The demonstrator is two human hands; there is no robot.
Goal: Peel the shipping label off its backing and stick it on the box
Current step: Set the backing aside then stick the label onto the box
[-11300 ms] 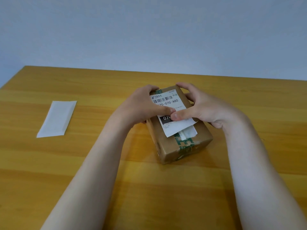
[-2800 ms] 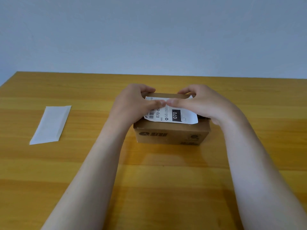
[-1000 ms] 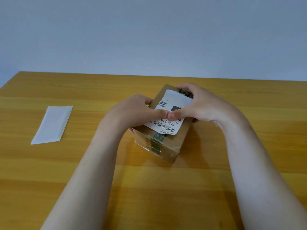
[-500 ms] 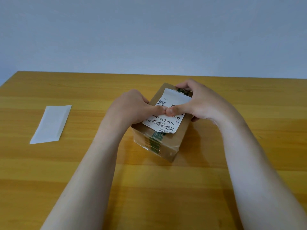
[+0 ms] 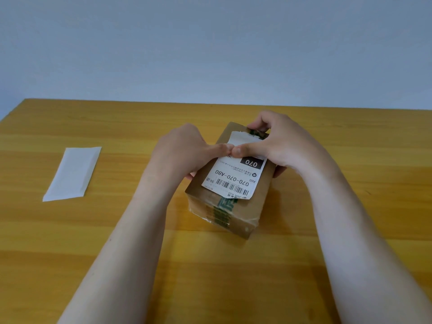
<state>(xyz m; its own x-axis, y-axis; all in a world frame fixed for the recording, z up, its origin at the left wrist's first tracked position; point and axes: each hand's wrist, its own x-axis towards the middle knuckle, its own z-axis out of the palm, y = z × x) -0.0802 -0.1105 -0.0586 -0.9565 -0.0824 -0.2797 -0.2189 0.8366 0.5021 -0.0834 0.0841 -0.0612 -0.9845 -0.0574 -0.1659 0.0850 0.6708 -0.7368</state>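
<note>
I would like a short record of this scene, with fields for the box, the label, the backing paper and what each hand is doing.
box: brown cardboard box on the wooden table, green tape along its seam
label: shipping label on the box top
backing: white backing paper lying apart, to the left
left hand: left hand thumb pressing the label
right hand: right hand thumb pressing the label, fingers at the far end
</note>
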